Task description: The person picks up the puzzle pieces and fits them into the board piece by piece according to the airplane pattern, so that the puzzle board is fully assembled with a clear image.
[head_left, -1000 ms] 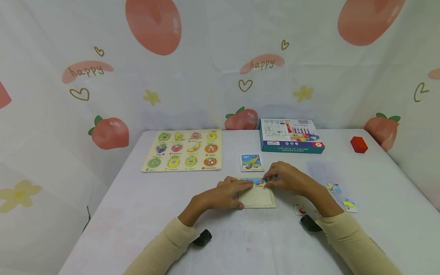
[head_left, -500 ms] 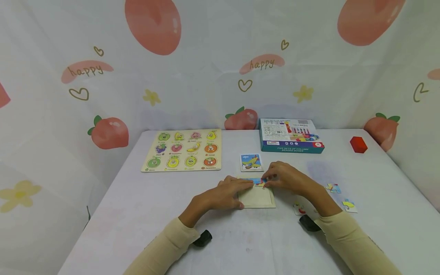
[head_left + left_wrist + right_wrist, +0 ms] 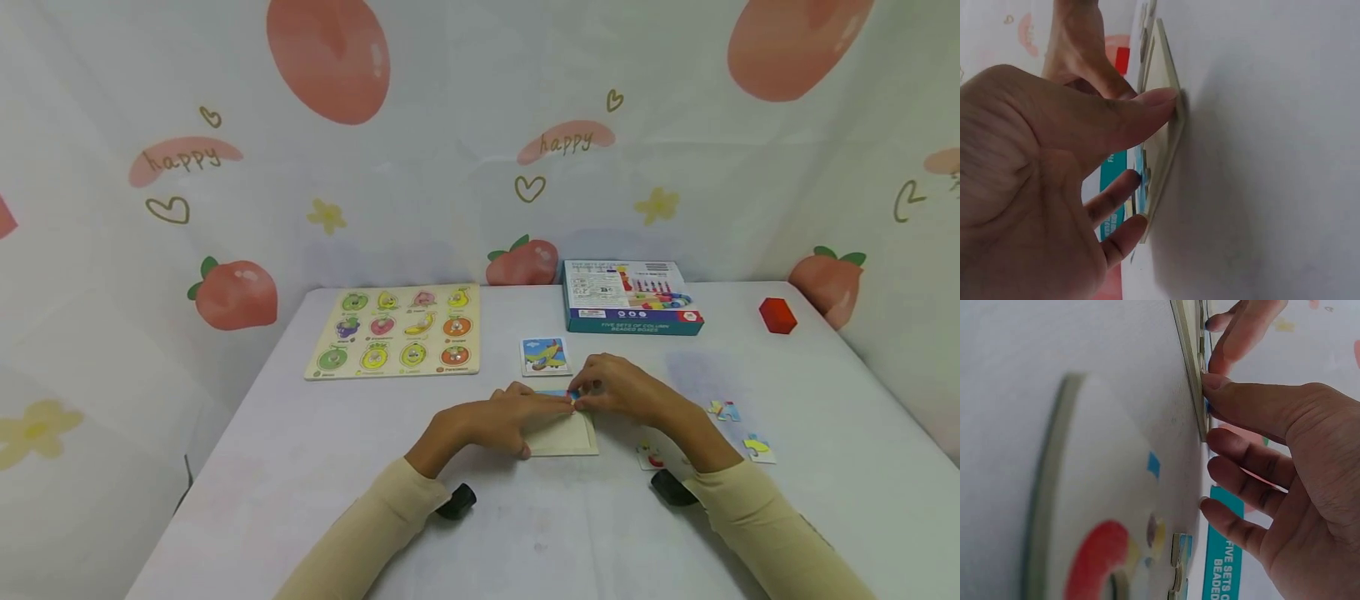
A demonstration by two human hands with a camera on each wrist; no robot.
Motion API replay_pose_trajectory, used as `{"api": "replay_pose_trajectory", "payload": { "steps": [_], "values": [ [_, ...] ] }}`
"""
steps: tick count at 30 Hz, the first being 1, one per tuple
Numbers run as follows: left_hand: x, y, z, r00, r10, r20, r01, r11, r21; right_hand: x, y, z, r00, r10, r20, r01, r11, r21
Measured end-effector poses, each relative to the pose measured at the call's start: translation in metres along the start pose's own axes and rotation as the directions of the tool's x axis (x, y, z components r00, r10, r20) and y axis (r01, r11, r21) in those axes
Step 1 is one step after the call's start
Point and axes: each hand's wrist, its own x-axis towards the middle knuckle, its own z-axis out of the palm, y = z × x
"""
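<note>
A pale wooden puzzle tray (image 3: 566,439) lies in front of me, with blue puzzle pieces (image 3: 551,392) along its far edge. My left hand (image 3: 517,417) reaches over the tray's left side, straight fingers resting on the pieces. Its thumb touches the tray's edge (image 3: 1175,122) in the left wrist view. At the far right corner, my right hand (image 3: 615,392) pinches a small red and blue puzzle piece (image 3: 573,397) between thumb and index finger, mostly hidden by the fingers. In the right wrist view its other fingers (image 3: 1250,475) spread past the tray.
Loose puzzle pieces (image 3: 760,450) lie to the right, one (image 3: 650,456) near the right wrist. Behind the tray sits an airplane picture puzzle (image 3: 545,357). Further back are a fruit board (image 3: 393,350), a beaded-column box (image 3: 633,325) and a red hexagonal block (image 3: 777,316).
My left hand has slid right, its fingers now reaching the right fingertips and covering more of the blue pieces. The right hand stays at the tray's far right corner.
</note>
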Motion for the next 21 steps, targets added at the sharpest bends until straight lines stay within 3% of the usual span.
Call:
{"api": "replay_pose_trajectory", "payload": {
  "steps": [6,13,21],
  "values": [
    [0.002,0.002,-0.002,0.999,-0.049,0.023,0.049,0.999,0.010,-0.003,0.000,-0.001,1.000,-0.005,-0.008,0.005,1.000,0.007],
    [0.002,0.000,-0.001,0.999,-0.038,0.022,0.038,0.999,-0.011,-0.019,0.002,-0.007,1.000,0.028,-0.015,-0.028,0.999,-0.021],
    [0.003,-0.011,0.001,1.000,-0.019,-0.006,0.018,0.998,-0.061,-0.048,0.014,-0.018,0.990,0.140,0.008,-0.140,0.990,0.001]
  ]
}}
